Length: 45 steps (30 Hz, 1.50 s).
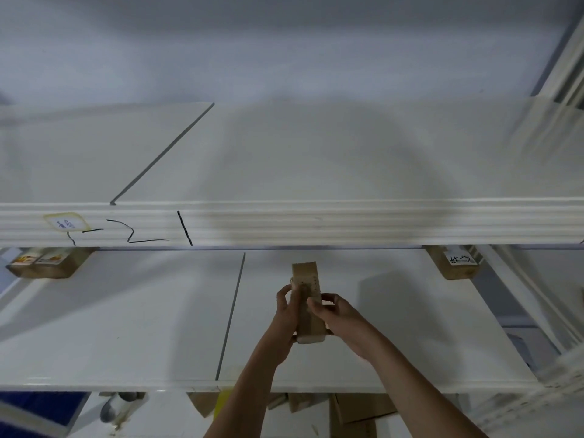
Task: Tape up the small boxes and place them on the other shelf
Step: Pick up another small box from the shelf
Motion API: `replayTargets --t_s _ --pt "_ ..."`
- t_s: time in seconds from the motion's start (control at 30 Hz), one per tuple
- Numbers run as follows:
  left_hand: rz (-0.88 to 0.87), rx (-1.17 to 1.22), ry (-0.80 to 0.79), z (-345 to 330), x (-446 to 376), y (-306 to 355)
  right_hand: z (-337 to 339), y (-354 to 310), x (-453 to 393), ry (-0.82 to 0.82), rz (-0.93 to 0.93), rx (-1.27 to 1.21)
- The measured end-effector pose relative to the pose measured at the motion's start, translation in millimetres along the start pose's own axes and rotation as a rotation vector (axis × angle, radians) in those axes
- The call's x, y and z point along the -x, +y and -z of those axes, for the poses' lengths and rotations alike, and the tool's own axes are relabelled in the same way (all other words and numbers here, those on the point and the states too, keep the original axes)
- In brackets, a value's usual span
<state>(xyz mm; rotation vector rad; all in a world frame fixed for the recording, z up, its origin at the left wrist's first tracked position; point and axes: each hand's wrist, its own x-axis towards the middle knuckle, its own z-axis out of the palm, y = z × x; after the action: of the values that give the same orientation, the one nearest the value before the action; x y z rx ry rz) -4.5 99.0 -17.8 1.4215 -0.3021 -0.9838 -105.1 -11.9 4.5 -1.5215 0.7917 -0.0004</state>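
White lower shelf [126, 327], seam-divided; small box [308, 308] is gripped above it, fingers of left hand [289, 306] and right hand [339, 314] clamped round it.

Storeroom, white labelled shelving [284, 222], cardboard boxes [357, 409] below

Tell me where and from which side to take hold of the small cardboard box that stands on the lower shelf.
Grip the small cardboard box by its two long side faces, near mid-height, coming in from both sides at once. It stands on end, tall and narrow, so a low or one-sided hold would probably tip it. The left hand and right hand already hold it this way above the lower shelf.
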Motion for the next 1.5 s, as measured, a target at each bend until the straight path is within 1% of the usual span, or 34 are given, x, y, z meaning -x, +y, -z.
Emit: replayTargets --t_s 0.1,0.2,0.27,0.4,0.53,0.67,0.8,0.87,0.93,0.97,1.0,1.03,1.1,1.2,1.27,1.37,1.4,1.43,1.5 --pt "-0.011 0.03 0.01 1 2 5 0 2 1 -0.017 0.029 -0.061" --pt "-0.01 -0.008 0.01 3 1 1 4 11 -3 0.038 0.024 -0.224" --pt "0.032 0.033 0.017 6 0 -3 8 12 -3 0.038 0.015 -0.302" --pt "0.037 0.03 -0.034 6 4 -5 9 10 3 0.007 0.044 -0.293" --pt "0.031 0.06 -0.038 5 6 -7 6 15 4 0.045 0.033 -0.237" --pt "0.034 0.02 -0.015 4 5 -10 2 22 3 0.075 -0.008 -0.208" --pt "0.081 0.019 -0.015 6 3 -17 -3 30 -1 0.13 -0.031 -0.16" --pt "0.096 -0.03 0.027 4 2 -19 -6 32 -1 0.182 -0.052 -0.156" --pt "0.063 -0.199 0.143 5 0 -20 -9 30 1 0.285 -0.066 -0.168" --pt "0.038 -0.244 0.206 6 -2 -20 -10 29 2 0.335 -0.062 -0.153" --pt "0.032 -0.237 0.226 7 -3 -21 -11 28 4 0.371 -0.049 -0.125" --pt "0.035 -0.178 0.21 6 -2 -18 -13 26 4 0.39 -0.024 -0.093" --pt "0.096 -0.085 0.122 0 5 -13 -17 26 4 0.39 0.013 -0.04" --pt "0.175 -0.044 -0.027 -1 10 -16 -24 22 8 0.303 0.009 0.084" --pt "0.185 0.009 -0.041 6 11 -21 -26 23 9 0.314 0.035 0.151" --pt "0.222 0.105 -0.016 21 9 -32 -17 27 5 0.462 0.082 0.166" --pt "0.229 0.125 -0.014 24 8 -35 -13 30 4 0.464 0.057 0.164" --pt "0.233 0.135 -0.013 26 8 -39 -10 33 1 0.422 0.003 0.151" --pt "0.232 0.1 0.013 27 5 -45 -10 40 -4 0.267 -0.118 0.105"
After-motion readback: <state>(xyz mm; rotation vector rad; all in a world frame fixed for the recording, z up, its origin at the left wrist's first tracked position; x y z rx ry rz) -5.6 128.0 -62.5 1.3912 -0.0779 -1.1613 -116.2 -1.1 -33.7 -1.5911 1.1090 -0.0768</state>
